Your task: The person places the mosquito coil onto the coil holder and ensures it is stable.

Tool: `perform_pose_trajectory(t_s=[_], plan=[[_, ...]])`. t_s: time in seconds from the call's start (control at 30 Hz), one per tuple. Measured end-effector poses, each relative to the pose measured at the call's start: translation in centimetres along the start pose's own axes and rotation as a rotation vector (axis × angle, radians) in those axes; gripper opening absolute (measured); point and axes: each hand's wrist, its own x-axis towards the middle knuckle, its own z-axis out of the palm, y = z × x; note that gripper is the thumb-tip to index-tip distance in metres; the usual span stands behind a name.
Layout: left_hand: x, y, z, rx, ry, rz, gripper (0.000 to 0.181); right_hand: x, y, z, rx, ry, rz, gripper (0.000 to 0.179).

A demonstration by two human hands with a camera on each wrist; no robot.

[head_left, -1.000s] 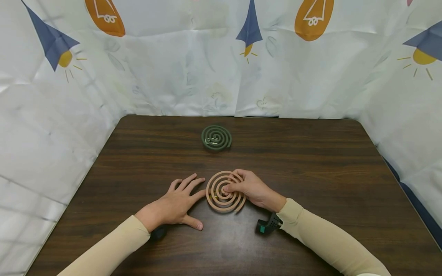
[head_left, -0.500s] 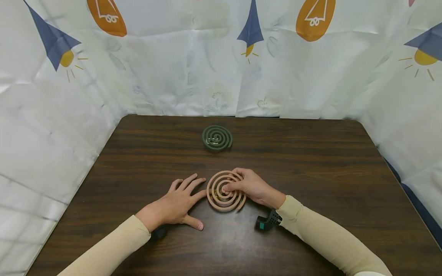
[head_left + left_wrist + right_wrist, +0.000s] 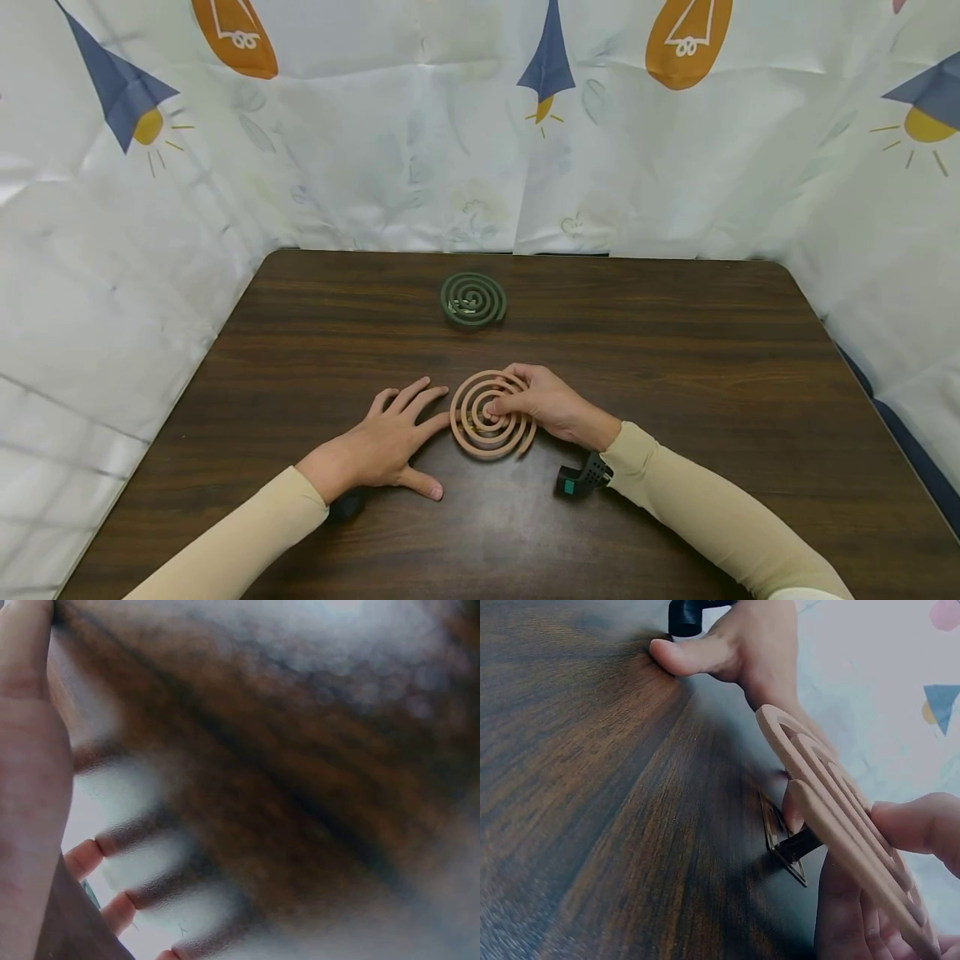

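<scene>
In the head view my right hand (image 3: 562, 408) pinches a tan mosquito coil (image 3: 489, 456), thumb on top near its centre and fingers at its far edge and beneath. The right wrist view shows the coil (image 3: 855, 859) edge-on, over a small metal stand (image 3: 799, 844) whose dark post meets its underside. My left hand (image 3: 382, 442) lies spread with straight fingers on the table to the left, its index fingertip at the coil's left rim; whether it touches coil or stand is hidden. In the left wrist view the palm (image 3: 30, 772) and a few fingertips show.
A dark green mosquito coil (image 3: 472, 322) with shiny metal at its middle lies farther back on the dark wood table (image 3: 675, 350). White printed sheets (image 3: 412, 167) hang behind the table and along both sides.
The tan coil has shifted very slightly away from me in my right hand, its outer tail end a little farther up. My left hand has stayed in place.
</scene>
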Motion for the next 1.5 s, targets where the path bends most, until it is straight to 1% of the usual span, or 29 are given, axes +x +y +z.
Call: perform_pose_trajectory(t_s=[0.6,0.83,1.27,1.5], plan=[[-0.02,0.11,-0.17,0.0,-0.003,-0.005,0.102,-0.17,-0.3,0.07,-0.021,-0.019,-0.008,0.038],[0.01,0.24,-0.18,-0.003,-0.01,-0.015,0.102,-0.2,-0.33,0.1,-0.03,-0.016,-0.005,0.038],[-0.08,0.23,-0.22,-0.003,-0.003,-0.01,0.102,-0.2,-0.34,0.07,-0.042,-0.013,0.005,0.038],[0.02,0.17,-0.04,-0.005,-0.003,-0.01,0.103,-0.15,-0.23,0.18,-0.062,0.001,0.015,0.037]])
